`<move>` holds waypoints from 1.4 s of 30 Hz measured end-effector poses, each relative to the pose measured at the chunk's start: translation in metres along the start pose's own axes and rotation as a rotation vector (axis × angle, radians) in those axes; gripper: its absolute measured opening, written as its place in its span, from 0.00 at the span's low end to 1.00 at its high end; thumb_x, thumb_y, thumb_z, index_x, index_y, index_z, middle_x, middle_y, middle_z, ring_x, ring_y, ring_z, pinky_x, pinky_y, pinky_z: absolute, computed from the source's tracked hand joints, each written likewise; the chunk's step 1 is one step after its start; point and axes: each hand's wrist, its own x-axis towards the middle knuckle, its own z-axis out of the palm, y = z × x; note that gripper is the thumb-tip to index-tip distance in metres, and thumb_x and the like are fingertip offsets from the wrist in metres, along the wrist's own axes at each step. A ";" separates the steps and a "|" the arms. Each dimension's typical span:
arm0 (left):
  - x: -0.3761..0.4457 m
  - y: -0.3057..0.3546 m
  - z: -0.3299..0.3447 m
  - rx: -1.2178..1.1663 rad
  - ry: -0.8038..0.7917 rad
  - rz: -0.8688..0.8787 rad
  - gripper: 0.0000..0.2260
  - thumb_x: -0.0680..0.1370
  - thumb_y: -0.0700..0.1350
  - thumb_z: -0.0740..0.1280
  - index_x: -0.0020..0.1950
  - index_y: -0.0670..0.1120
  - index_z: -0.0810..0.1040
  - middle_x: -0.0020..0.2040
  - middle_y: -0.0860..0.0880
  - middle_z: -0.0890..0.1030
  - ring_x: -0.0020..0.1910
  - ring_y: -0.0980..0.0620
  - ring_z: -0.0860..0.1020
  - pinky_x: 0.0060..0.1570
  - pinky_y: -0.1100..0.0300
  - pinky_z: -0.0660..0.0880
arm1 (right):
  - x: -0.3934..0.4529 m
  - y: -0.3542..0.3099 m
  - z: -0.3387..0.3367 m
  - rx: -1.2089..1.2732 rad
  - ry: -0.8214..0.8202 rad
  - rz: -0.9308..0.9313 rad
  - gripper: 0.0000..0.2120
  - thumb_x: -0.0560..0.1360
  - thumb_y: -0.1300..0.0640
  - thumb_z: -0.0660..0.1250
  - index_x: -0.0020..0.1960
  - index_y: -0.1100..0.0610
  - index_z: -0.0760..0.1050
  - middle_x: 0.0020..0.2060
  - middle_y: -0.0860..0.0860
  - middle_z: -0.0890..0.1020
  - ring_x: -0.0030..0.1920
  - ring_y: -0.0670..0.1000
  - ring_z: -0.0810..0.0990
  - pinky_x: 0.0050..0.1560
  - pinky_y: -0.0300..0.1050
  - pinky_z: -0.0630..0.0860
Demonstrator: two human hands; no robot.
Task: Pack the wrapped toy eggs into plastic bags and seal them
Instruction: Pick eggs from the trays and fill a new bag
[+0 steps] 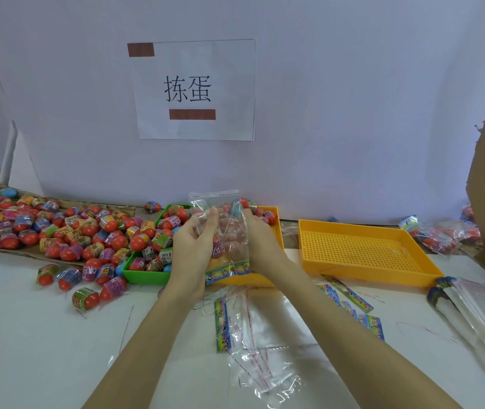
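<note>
— Head view first: what are the hands doing?

— Both are raised over the desk [29, 335], holding a clear plastic bag [229, 231] upright between them. The left hand [192, 246] pinches the bag's left side, thumb up near the top; the right hand [260, 240] has its fingers curled round the right edge. So each grip is closed on the bag.

— And the eggs?

— Some show faintly through the film inside the bag, though I can't count them. A big loose pile of wrapped toy eggs [58, 228] lies at far left, spilling toward a green tray [144, 276] also full of eggs.

— Anything else?

— A yellow tray [273, 231] sits right behind the bag, and a second yellow tray [365, 249] is to its right. Spare bags [253, 335] lie flat near the person, filled bags [439, 234] at far right, and a paper sign [194, 90] hangs on the wall.
</note>
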 end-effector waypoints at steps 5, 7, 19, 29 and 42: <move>-0.002 -0.001 0.003 -0.028 -0.048 -0.020 0.17 0.82 0.56 0.68 0.62 0.46 0.83 0.55 0.42 0.87 0.57 0.41 0.86 0.63 0.39 0.80 | -0.035 0.018 -0.030 0.343 0.259 0.097 0.19 0.78 0.55 0.74 0.65 0.50 0.71 0.48 0.42 0.80 0.45 0.43 0.82 0.37 0.32 0.77; -0.002 -0.004 0.006 0.002 -0.100 -0.005 0.15 0.82 0.55 0.67 0.61 0.46 0.83 0.52 0.44 0.88 0.53 0.41 0.87 0.55 0.45 0.84 | -0.053 0.024 -0.043 0.480 0.314 0.121 0.18 0.77 0.54 0.76 0.63 0.51 0.74 0.50 0.43 0.82 0.47 0.43 0.84 0.42 0.35 0.81; -0.025 -0.006 0.025 0.276 -0.415 0.183 0.12 0.86 0.49 0.61 0.65 0.47 0.80 0.50 0.49 0.85 0.40 0.51 0.84 0.40 0.50 0.83 | -0.087 0.007 -0.092 0.693 0.403 -0.183 0.12 0.85 0.59 0.64 0.67 0.55 0.77 0.54 0.49 0.86 0.54 0.50 0.86 0.48 0.42 0.82; -0.027 -0.016 0.029 0.350 -0.500 0.222 0.17 0.82 0.59 0.61 0.67 0.56 0.77 0.43 0.52 0.81 0.34 0.53 0.76 0.38 0.53 0.82 | -0.091 0.012 -0.085 0.313 0.327 -0.189 0.15 0.83 0.58 0.66 0.70 0.55 0.74 0.54 0.49 0.82 0.37 0.44 0.85 0.36 0.30 0.73; -0.031 -0.016 0.030 0.502 -0.466 0.385 0.14 0.83 0.56 0.63 0.68 0.60 0.77 0.54 0.52 0.76 0.47 0.53 0.77 0.46 0.55 0.80 | -0.091 0.019 -0.091 0.290 0.262 -0.094 0.06 0.83 0.52 0.67 0.54 0.54 0.79 0.34 0.47 0.86 0.36 0.43 0.85 0.39 0.35 0.78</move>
